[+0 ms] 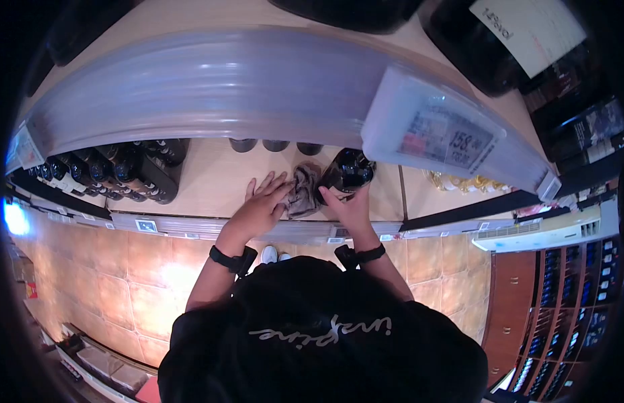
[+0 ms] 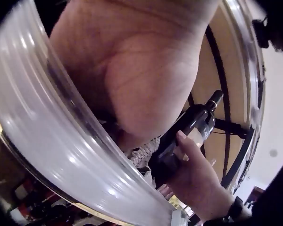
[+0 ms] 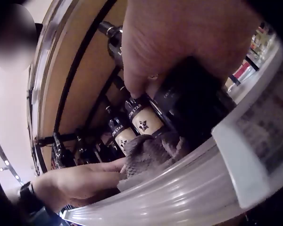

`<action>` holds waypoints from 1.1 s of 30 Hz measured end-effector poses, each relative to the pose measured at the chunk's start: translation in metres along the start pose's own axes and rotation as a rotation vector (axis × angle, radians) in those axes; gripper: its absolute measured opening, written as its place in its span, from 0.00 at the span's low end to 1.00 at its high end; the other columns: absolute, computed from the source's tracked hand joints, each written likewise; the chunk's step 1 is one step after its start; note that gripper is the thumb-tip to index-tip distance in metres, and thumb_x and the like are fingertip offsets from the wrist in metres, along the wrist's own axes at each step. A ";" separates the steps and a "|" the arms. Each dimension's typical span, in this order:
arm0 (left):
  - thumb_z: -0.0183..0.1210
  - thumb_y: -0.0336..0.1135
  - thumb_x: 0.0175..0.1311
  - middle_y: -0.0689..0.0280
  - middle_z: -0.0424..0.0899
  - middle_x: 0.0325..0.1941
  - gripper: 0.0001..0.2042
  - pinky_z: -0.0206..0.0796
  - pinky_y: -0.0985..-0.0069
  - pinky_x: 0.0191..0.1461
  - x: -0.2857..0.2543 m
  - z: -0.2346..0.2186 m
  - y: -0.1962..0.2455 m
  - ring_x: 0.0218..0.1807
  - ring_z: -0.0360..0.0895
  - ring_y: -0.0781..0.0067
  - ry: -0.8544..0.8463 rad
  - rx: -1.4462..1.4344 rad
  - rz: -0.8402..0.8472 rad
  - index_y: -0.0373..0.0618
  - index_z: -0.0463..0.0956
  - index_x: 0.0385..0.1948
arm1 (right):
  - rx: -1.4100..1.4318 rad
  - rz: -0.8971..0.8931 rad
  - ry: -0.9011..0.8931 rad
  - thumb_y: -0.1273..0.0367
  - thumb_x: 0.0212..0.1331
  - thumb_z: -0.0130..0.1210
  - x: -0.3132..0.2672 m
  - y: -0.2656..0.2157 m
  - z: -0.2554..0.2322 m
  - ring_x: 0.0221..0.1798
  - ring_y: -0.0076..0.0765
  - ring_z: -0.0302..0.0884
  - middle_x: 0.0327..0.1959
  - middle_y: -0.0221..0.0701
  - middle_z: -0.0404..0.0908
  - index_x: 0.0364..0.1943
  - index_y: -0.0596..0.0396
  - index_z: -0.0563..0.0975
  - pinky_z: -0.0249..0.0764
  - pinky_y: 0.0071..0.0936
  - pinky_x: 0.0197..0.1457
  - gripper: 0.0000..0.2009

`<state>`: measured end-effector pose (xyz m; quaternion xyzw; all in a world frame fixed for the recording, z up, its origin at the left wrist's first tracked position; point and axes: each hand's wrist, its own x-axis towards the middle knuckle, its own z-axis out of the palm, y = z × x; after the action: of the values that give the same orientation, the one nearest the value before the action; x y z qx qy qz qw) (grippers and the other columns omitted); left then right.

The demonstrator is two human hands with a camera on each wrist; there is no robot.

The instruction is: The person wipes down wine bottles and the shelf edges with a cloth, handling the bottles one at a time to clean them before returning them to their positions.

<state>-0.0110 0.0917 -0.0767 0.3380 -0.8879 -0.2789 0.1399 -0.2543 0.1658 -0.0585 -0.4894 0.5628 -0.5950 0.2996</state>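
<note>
On the lower shelf, my left hand rests with its fingers extended against a crumpled grey-brown cloth. My right hand grips a dark wine bottle just right of the cloth, thumb on the near side. From the left wrist, the same bottle looks tilted, with the right hand around its lower part. The right wrist view has the cloth between the left hand and the gripped bottle; the left fingertips are partly hidden behind the cloth.
Several dark bottles stand at the left of the shelf, and bottle bases show at its back. A clear shelf-edge strip with a price tag overhangs the hands. Labelled bottles stand behind the cloth.
</note>
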 end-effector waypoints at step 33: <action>0.53 0.32 0.71 0.64 0.63 0.82 0.27 0.31 0.49 0.85 0.001 -0.001 0.000 0.85 0.51 0.60 0.014 -0.015 0.005 0.57 0.68 0.73 | -0.513 -0.448 0.174 0.72 0.53 0.71 0.127 0.034 -0.056 0.51 0.36 0.85 0.47 0.38 0.88 0.49 0.61 0.83 0.79 0.35 0.58 0.18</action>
<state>-0.0111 0.0903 -0.0757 0.3365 -0.8857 -0.2828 0.1495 -0.3557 0.0655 -0.0535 -0.6076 0.5960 -0.5246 -0.0199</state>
